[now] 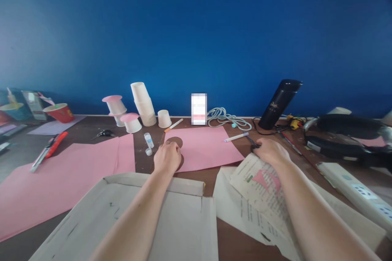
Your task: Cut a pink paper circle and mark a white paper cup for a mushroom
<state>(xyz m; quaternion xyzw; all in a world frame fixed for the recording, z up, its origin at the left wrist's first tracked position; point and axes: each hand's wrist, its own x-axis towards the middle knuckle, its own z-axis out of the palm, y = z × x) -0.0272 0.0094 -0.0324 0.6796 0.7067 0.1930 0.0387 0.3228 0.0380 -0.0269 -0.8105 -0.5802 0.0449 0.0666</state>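
Observation:
My left hand (pixel 168 156) has its fingers curled at the left edge of a pink paper sheet (pixel 208 147), over a round cut-out there; its fingertips are partly hidden. My right hand (pixel 271 151) is closed on dark-handled scissors (pixel 253 143), low over crumpled printed paper (pixel 257 191) with pink scraps (pixel 266 180) on it. A capped marker (pixel 236 137) lies across the sheet's right edge. An orange-and-white pen (pixel 173 125) rests behind the sheet. Left of my left hand are a glue stick (pixel 148 140) and its cap (pixel 148 152).
White paper cups (pixel 143 106), some with pink discs (pixel 130 117), stand at the back left. A utility knife (pixel 49 151) lies on more pink paper (pixel 76 171). A shallow white box lid (pixel 92 212) is in front. Right are a black bottle (pixel 278 104) and a power strip (pixel 358 189).

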